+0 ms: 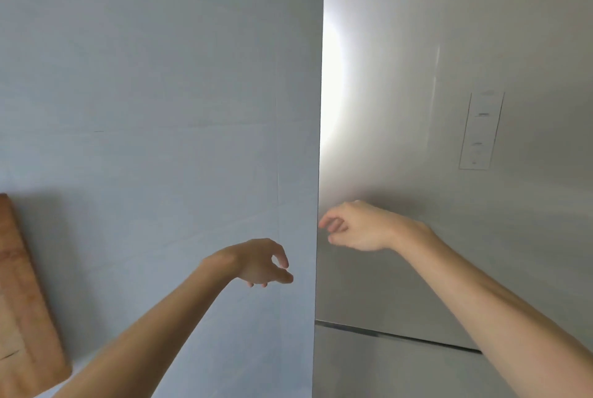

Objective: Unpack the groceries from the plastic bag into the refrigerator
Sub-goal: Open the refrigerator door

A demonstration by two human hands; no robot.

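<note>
A tall stainless-steel refrigerator [417, 109] fills the right half of the view, its upper door closed. A dark seam [394, 335] divides that door from the lower one. My right hand [356, 227] hovers at the upper door's left edge, fingers curled and apart, holding nothing. My left hand [260, 261] hangs in the air just left of the fridge, in front of the wall, fingers loosely spread and empty. No plastic bag or groceries are in view.
A pale grey tiled wall [144, 92] covers the left half. A wooden cutting board [22, 295] leans against it at the lower left. A small control panel [481, 131] sits on the upper fridge door.
</note>
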